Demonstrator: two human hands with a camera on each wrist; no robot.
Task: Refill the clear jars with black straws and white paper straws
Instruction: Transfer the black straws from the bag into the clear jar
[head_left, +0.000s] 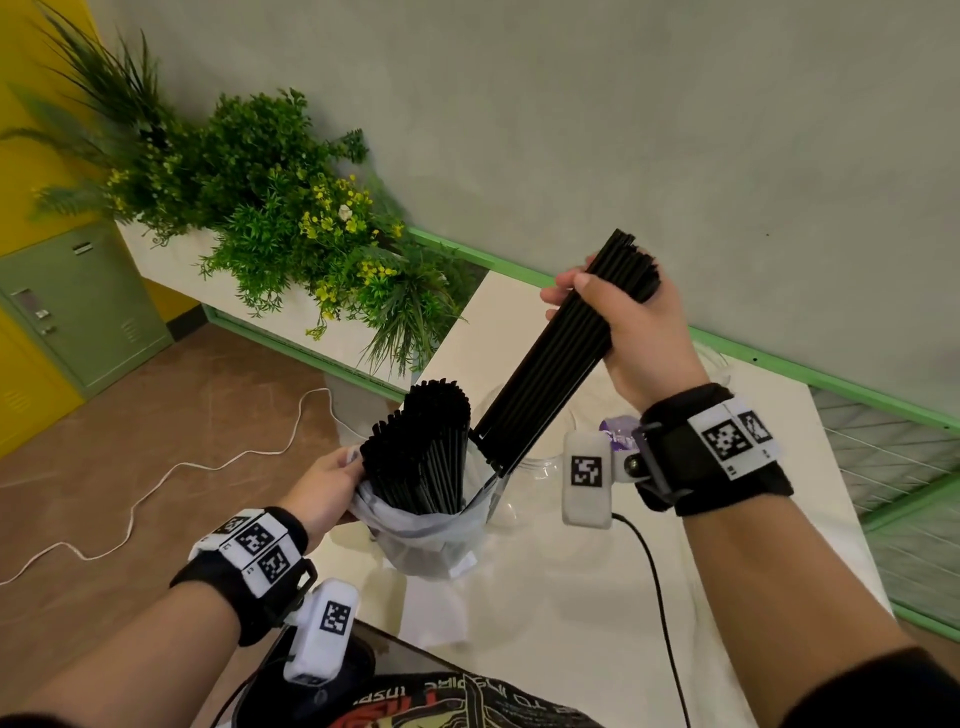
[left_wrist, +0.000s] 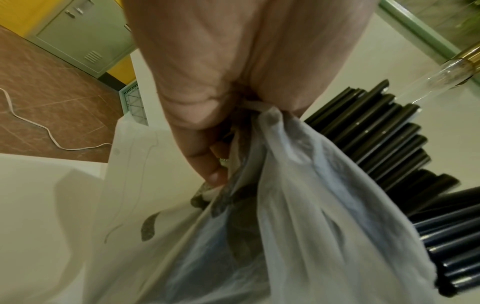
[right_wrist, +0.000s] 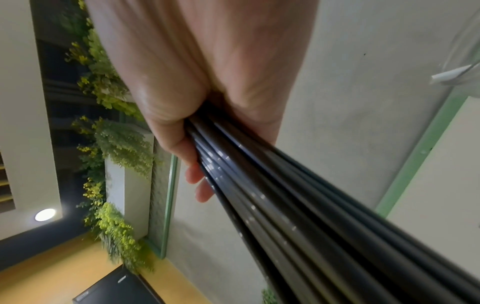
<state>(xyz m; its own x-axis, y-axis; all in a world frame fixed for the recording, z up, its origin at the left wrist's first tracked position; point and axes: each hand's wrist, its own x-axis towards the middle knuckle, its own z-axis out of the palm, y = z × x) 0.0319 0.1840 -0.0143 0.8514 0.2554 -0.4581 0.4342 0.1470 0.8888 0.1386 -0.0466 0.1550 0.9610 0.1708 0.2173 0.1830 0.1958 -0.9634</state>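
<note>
My right hand (head_left: 613, 317) grips a bundle of black straws (head_left: 550, 364) near its upper end; the bundle slants down-left, its lower end beside the bag's mouth. The same bundle of black straws (right_wrist: 298, 205) fills the right wrist view, under the right hand (right_wrist: 197, 156). My left hand (head_left: 332, 486) pinches the rim of a translucent plastic bag (head_left: 431, 535) standing on the white table (head_left: 597, 597). Many more black straws (head_left: 426, 447) stand upright in that bag. In the left wrist view the left hand (left_wrist: 207, 144) pinches the bag (left_wrist: 298, 205) with straws (left_wrist: 376, 133) beside it. Clear jars (head_left: 545, 467) show faintly behind the bag.
A planter with green foliage and yellow flowers (head_left: 270, 208) stands at the table's far left end. A green rail (head_left: 779, 364) runs along the grey wall. A white cable (head_left: 156, 483) lies on the brown floor. A green locker (head_left: 78, 312) stands at left.
</note>
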